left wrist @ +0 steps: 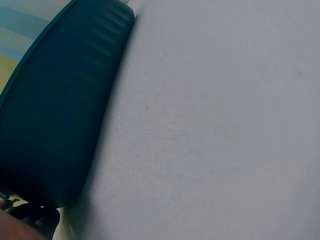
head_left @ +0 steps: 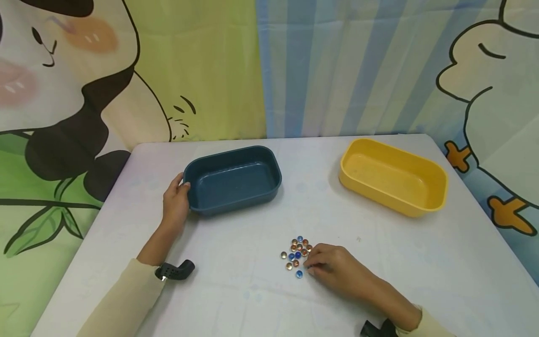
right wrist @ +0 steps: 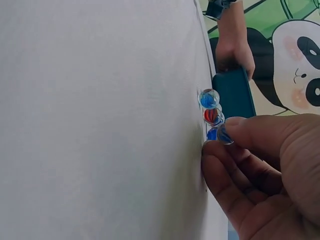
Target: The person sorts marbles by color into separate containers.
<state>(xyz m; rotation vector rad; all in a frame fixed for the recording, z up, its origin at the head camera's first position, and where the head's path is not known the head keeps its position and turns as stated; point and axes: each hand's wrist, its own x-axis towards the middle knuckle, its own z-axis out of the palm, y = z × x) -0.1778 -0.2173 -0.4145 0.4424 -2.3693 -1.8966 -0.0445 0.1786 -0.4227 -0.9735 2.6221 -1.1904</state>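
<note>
My left hand (head_left: pixel 175 206) grips the left end of a dark blue plastic tray (head_left: pixel 233 206), thumb at the rim. The tray's outer wall fills the left of the left wrist view, with part of the hand at the bottom corner. My right hand (head_left: pixel 337 269) is low over the table, at the right edge of a loose cluster of glass marbles (head_left: pixel 298 255), some blue, some amber or orange. In the right wrist view, the thumb and fingertips pinch a clear marble with blue inside (right wrist: pixel 226 134). Other marbles (right wrist: pixel 209 99) lie just beyond it.
A yellow plastic tray (head_left: pixel 396 180) stands at the back right of the white-covered table (head_left: pixel 236 290). Behind hangs a printed cloth (head_left: pixel 202 70) with cartoon animals and stripes. Black wrist straps (head_left: pixel 174 270) sit over beige sleeves.
</note>
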